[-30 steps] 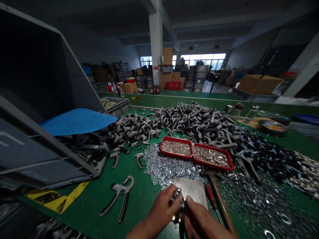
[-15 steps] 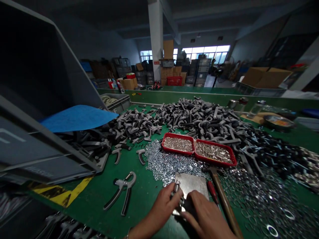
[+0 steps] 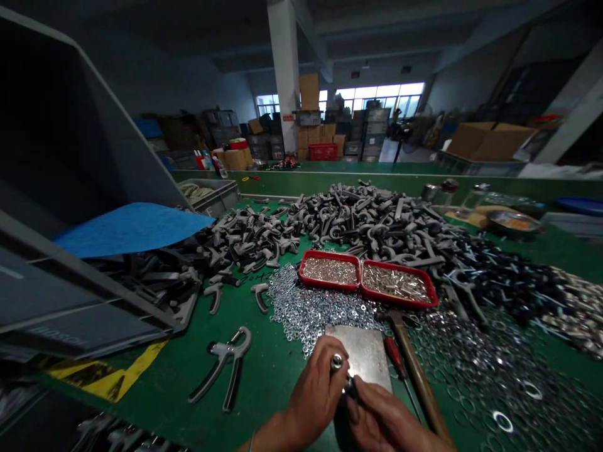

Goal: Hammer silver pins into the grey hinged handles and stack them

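A small bright metal fitting is pinched between the left hand and the right hand, the fingers closed on it just over a steel plate. Its assembly appears to be in hand, and a steady, controlled turn seems called for. A screwdriver and a hammer lie just beside the plate. Farther off, loose washers spread around two red trays of small metal parts, below a heap of grey moulded handles
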Demonstrator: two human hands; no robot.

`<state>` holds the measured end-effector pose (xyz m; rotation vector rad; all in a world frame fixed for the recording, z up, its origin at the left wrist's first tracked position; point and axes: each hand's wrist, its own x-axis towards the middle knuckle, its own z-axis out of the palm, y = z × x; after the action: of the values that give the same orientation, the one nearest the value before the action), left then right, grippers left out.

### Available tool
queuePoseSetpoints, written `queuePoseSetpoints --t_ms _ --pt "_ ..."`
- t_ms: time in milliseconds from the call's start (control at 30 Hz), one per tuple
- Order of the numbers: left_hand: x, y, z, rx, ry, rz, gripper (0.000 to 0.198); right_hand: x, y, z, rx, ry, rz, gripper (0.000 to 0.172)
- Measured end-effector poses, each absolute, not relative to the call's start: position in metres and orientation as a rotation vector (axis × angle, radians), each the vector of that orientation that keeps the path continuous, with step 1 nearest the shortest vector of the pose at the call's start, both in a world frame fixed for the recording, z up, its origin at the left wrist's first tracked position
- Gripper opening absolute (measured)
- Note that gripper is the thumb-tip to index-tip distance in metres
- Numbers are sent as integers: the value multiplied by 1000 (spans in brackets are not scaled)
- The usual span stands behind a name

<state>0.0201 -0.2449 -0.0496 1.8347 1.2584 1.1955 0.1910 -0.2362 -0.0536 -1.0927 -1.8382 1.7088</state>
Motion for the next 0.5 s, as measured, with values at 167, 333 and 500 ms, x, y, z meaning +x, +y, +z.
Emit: queuePoseSetpoints --t_ms 167,333,500 --pt "21 -248 -57 1883 1258 1174 15 195 -235 -47 -1231 -1934 1553 57" --pt "28 -244 -57 1863 1338 1074 18 193 -238 -53 -1140 -1698 1716 55" --pt "38 -213 -55 2117 1400 475 16 212 -227 -67 -1285 -1895 1557 50"
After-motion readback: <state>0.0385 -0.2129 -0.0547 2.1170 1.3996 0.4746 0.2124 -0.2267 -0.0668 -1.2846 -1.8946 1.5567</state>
